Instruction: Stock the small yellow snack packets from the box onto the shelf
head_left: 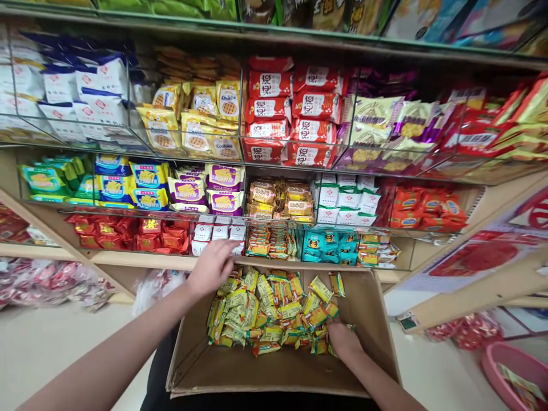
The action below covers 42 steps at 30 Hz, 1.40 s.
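Note:
An open cardboard box (325,374) in front of me holds a heap of small yellow, green and orange snack packets (274,314). Down at the right side of the heap, my right hand (343,341) is closed among the packets, its fingertips partly hidden by them. My left hand (212,267) is over the box's far left edge, close to the lowest shelf row. Its fingers are curled together, and what they hold, if anything, is hidden. Just behind it stand white-and-red packets (220,233). Similar orange-and-green packets (269,242) stand upright in the neighbouring compartment.
Shelves with clear dividers rise beyond the box, stocked with yellow cookie packs (197,123), red packs (314,105) and teal packets (329,246). A wooden shelf edge (145,261) runs behind the box. A pink basket (514,365) stands at lower right, and a plastic bag (156,288) at left.

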Available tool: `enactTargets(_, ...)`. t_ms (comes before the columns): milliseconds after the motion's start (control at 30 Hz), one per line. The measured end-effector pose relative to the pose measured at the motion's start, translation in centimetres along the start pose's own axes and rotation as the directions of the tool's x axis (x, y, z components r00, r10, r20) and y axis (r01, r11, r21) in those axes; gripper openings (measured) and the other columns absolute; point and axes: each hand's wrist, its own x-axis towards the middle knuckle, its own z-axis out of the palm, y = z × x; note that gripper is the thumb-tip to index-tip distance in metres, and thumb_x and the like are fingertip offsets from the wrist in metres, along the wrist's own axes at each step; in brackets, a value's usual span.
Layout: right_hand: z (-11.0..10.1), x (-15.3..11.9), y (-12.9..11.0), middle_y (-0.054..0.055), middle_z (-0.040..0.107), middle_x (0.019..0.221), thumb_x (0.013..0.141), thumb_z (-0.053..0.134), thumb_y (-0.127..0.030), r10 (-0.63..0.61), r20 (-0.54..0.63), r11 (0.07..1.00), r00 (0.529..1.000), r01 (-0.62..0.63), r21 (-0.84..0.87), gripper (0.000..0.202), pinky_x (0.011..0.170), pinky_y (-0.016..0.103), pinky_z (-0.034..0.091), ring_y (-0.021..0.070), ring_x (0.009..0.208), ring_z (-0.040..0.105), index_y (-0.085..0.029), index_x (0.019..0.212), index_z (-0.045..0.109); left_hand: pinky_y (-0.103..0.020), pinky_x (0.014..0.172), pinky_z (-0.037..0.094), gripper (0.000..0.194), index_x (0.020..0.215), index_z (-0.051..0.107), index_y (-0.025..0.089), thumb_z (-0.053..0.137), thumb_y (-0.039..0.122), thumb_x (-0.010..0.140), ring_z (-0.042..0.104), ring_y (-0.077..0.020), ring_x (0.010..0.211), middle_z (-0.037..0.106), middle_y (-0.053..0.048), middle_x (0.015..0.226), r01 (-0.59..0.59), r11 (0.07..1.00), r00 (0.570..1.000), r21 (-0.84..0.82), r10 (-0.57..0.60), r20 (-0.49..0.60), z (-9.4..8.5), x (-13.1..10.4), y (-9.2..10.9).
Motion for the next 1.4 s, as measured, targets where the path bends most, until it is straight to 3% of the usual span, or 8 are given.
enactTargets(133, -2.5, -0.7, 0.2, 0.011, 0.062, 0.085, 0.067, 0.043, -0.004, 0.036, -0.036, 0.994, 0.999, -0.032, 0.108, 0.022, 0.069, 0.031, 0.041, 0.0236, 0.083, 0.059, -0.017, 0.078, 0.056, -0.042, 0.097, 0.029, 0.035, 0.109, 0.051, 0.022, 0.041, 0.014, 0.076, 0.038, -0.0221, 0.114, 0.049, -0.008, 0.118, -0.175, 0.964, 0.984, -0.202, 0.177, -0.012, 1.3, -4.4, 4.0)
enactTargets(267, -6.1, -2.7, -0.2, 0.004, 0.058, 0.081, 0.067, 0.051, -0.017, 0.002, -0.119, 0.942, 0.993, 0.038, 0.333, 0.016, 0.068, 0.026, 0.042, 0.0164, 0.077, 0.056, -0.018, 0.084, 0.049, -0.039, 0.092, 0.037, 0.036, 0.113, 0.047, 0.023, 0.044, 0.021, 0.078, 0.043, -0.0209, 0.11, 0.047, -0.009, 0.12, 0.093, 0.829, 0.995, -0.551, -0.054, 0.087, 3.9, -6.4, 8.3)
enactTargets(433, -8.9, -6.5, -4.4, 0.0, 0.053, 0.08, 0.066, 0.061, -0.035, -0.08, -0.144, 0.198, 0.986, 0.158, 0.967, 0.029, 0.053, 0.02, 0.04, 0.0104, 0.066, 0.05, -0.019, 0.085, 0.047, -0.027, 0.066, 0.048, 0.051, 0.119, 0.04, 0.021, 0.048, 0.045, 0.075, 0.056, -0.0165, 0.087, 0.056, -0.008, 0.106, 0.56, 0.162, 0.827, -0.813, -0.177, 0.534, 6.4, -4.6, 13.2)
enactTargets(533, -9.1, -7.5, -6.4, -0.001, 0.051, 0.077, 0.063, 0.064, -0.041, -0.087, -0.096, 0.005, 0.992, 0.096, 0.995, 0.037, 0.05, 0.019, 0.038, 0.009, 0.061, 0.046, -0.019, 0.089, 0.049, -0.025, 0.069, 0.045, 0.038, 0.092, 0.057, 0.018, 0.06, 0.044, 0.066, 0.056, -0.0138, 0.077, 0.062, -0.003, 0.085, 0.53, 0.029, 0.842, -0.848, -0.141, 0.521, 6.9, -3.8, 14.3)
enactTargets(700, -7.7, -6.1, -7.6, -0.003, 0.042, 0.063, 0.07, 0.055, -0.049, 0.054, -0.209, 0.097, 0.977, 0.203, 0.974, 0.033, 0.051, 0.019, 0.034, 0.0083, 0.057, 0.039, -0.018, 0.071, 0.047, -0.023, 0.065, 0.042, 0.029, 0.078, 0.061, 0.018, 0.07, 0.035, 0.057, 0.055, -0.0128, 0.068, 0.062, -0.001, 0.071, 0.448, 0.111, 0.883, -0.887, -0.208, 0.42, 7.6, -3.7, 14.0)
enactTargets(1033, -7.3, -4.0, -8.9, -0.005, 0.034, 0.06, 0.079, 0.046, -0.04, 0.127, -0.484, 0.341, 0.866, 0.42, 0.841, 0.026, 0.054, 0.02, 0.035, 0.0093, 0.057, 0.037, -0.02, 0.066, 0.035, -0.02, 0.064, 0.039, 0.036, 0.078, 0.058, 0.018, 0.072, 0.038, 0.053, 0.052, -0.0111, 0.067, 0.058, 0.002, 0.068, 0.484, -0.054, 0.781, -0.873, -0.423, 0.459, 8.5, -2.6, 12.9)
enactTargets(1233, -8.1, -5.3, -8.0, -0.002, 0.047, 0.064, 0.078, 0.054, -0.029, -0.16, -0.813, 0.649, 0.559, 0.681, 0.341, 0.015, 0.054, 0.02, 0.035, 0.01, 0.06, 0.045, -0.018, 0.071, 0.046, -0.023, 0.056, 0.041, 0.043, 0.093, 0.053, 0.017, 0.048, 0.054, 0.071, 0.056, -0.012, 0.059, 0.062, -0.003, 0.075, 0.759, -0.463, 0.531, -0.457, 0.035, 0.847, 5.8, -1.9, 13.6)
enactTargets(1400, -8.0, -6.8, -7.1, 0.003, 0.048, 0.077, 0.077, 0.053, -0.016, -0.304, -0.815, 0.678, 0.494, 0.713, 0.18, 0.007, 0.063, 0.024, 0.04, 0.0133, 0.073, 0.047, -0.019, 0.083, 0.054, -0.024, 0.063, 0.045, 0.04, 0.111, 0.045, 0.021, 0.057, 0.023, 0.073, 0.061, -0.0138, 0.072, 0.064, -0.005, 0.091, 0.58, -0.569, 0.676, -0.583, -0.063, 0.734, 4.8, -0.9, 13.8)
